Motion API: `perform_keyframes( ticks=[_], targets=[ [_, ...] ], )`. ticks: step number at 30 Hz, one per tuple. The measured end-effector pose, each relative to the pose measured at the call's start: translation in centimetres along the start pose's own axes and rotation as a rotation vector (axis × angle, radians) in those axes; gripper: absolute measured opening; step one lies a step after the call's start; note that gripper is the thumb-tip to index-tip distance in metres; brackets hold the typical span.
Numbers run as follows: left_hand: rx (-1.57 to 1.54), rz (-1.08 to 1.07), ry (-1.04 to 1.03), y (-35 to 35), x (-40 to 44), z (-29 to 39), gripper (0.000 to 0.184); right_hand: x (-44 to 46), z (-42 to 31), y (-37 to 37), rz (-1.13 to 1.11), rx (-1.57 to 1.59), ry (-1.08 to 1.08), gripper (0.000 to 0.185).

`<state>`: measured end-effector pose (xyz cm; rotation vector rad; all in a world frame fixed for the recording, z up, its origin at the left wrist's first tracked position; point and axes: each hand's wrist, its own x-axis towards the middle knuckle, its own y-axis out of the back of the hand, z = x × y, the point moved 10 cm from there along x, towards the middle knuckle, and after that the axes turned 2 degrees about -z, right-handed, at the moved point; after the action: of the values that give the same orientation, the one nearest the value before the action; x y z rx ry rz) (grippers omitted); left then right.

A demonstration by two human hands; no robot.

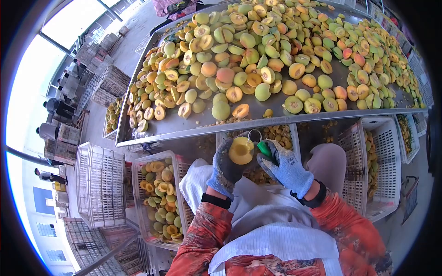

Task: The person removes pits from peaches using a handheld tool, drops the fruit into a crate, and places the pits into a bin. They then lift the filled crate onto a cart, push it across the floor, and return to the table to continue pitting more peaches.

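Gloved in blue and grey, my left hand is closed round a yellow peach half, its cut face turned up with a hollow in the middle. My right hand, in a matching glove, grips the green handle of a pitting knife. The tool's round metal loop stands at the upper right edge of the peach half; whether they touch I cannot tell. Just beyond both hands runs the front rim of a metal table, heaped with halved and whole peaches.
To my left, a white crate holds peach halves; another, stacked crate stands further left. A white crate stands at my right. Between my knees and the table lies a crate with fruit bits. Several people work in the far left background.
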<state>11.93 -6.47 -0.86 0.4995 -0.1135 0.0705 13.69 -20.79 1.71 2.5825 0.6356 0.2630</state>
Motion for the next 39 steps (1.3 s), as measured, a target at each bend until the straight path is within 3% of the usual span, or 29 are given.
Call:
perform_keyframes(
  ticks=[2,3,4,6,8,10,12,15,16,17,18,20,21,23,25,26,27,28,29,30,32,33,34,36,38,39],
  targets=[
    [0.136,-0.123,-0.062,-0.2,0.7,2.6,0.04,-0.5,-0.2,-0.1,0.006,-0.072,0.002,0.038],
    [-0.116,-0.07,-0.016,0.1,0.7,1.4,0.039,-0.8,-0.5,-0.7,-0.026,-0.177,-0.007,0.04],
    [-0.118,-0.065,-0.008,-0.2,0.7,0.7,0.039,-1.1,-0.6,-1.3,-0.06,-0.281,-0.017,0.043],
    [-1.751,0.056,0.483,-3.4,0.3,-3.6,0.038,-1.1,-0.8,-2.3,-0.058,-0.333,-0.007,0.043],
    [-1.766,0.016,0.455,-3.6,0.5,-3.8,0.037,-0.9,-1.0,-3.1,-0.056,-0.383,0.011,0.044],
    [-1.626,0.129,0.431,-2.7,0.7,-3.5,0.036,-1.0,-1.6,-3.9,-0.063,-0.483,0.071,0.044],
    [-1.637,0.1,0.436,-3.0,0.6,-4.1,0.037,-1.0,-2.1,-4.3,-0.062,-0.502,0.109,0.044],
    [-1.455,0.184,0.565,-2.2,-0.5,-4.2,0.036,-1.0,-3.5,-4.8,-0.064,-0.484,0.162,0.044],
    [-1.3,0.251,0.441,-0.9,-0.2,-4.1,0.033,-1.0,-3.6,-5.0,-0.057,-0.459,0.15,0.043],
    [-1.189,0.361,0.485,-0.3,-0.8,-5.9,0.026,-1.2,-3.7,-5.4,-0.025,-0.448,0.195,0.037],
    [-0.833,0.374,0.278,1.4,-0.7,-5.3,0.025,-1.2,-4.0,-5.9,0.012,-0.439,0.231,0.032],
    [-0.434,0.42,-0.045,3.0,-0.6,-5.5,0.029,-0.7,-5.2,-7.1,-0.095,-0.349,0.183,0.026],
    [-0.432,0.435,-0.048,4.0,-0.7,-5.4,0.029,-0.3,-4.5,-7.5,-0.13,-0.169,0.113,0.025],
    [-0.816,0.448,0.205,4.6,-1.2,-8.5,0.029,0.3,-3.7,-7.8,-0.165,-0.002,0.043,0.023],
    [-1.249,0.462,0.3,8.5,-2.2,-9.4,0.026,0.5,-1.4,-7.7,-0.181,0.267,-0.174,0.026],
    [-1.02,0.643,0.259,12.8,-3.9,-12.1,0.027,0.5,-0.2,-7.1,-0.168,0.401,-0.28,0.028],
    [-0.996,0.627,0.346,15.6,-5.5,-13.1,0.026,0.4,1.4,-6.4,-0.168,0.458,-0.383,0.029],
    [-0.668,0.789,0.388,19.7,-7.6,-14.7,0.025,0.5,3.0,-5.4,-0.127,0.455,-0.382,0.029],
    [-0.191,0.795,0.281,23.5,-9.5,-19.5,0.024,0.5,4.5,-4.7,-0.11,0.385,-0.304,0.027],
    [-0.308,0.816,0.552,24.7,-11.6,-22.5,0.028,0.8,5.0,-4.2,-0.097,0.313,-0.226,0.026],
    [0.537,0.678,0.762,27.6,-11.3,-20.1,0.033,0.6,4.7,-3.5,-0.098,0.396,-0.318,0.029],
    [0.425,0.772,0.532,28.1,-10.3,-22.4,0.036,0.6,4.6,-3.4,-0.099,0.327,-0.287,0.031],
    [0.453,0.657,0.51,26.8,-6.5,-19.1,0.036,0.7,4.4,-3.4,-0.108,0.256,-0.258,0.034],
    [0.156,0.564,0.389,22.7,-0.2,-16.1,0.032,0.8,4.7,-3.8,-0.144,0.3,-0.363,0.041],
    [0.524,0.257,0.433,17.4,6.8,-12.1,0.04,1.6,3.1,-2.6,-0.071,0.124,-0.146,0.045],
    [0.59,0.165,0.475,14.7,9.2,-11.2,0.048,1.6,3.4,-2.2,-0.052,0.081,-0.173,0.047]
  ],
)
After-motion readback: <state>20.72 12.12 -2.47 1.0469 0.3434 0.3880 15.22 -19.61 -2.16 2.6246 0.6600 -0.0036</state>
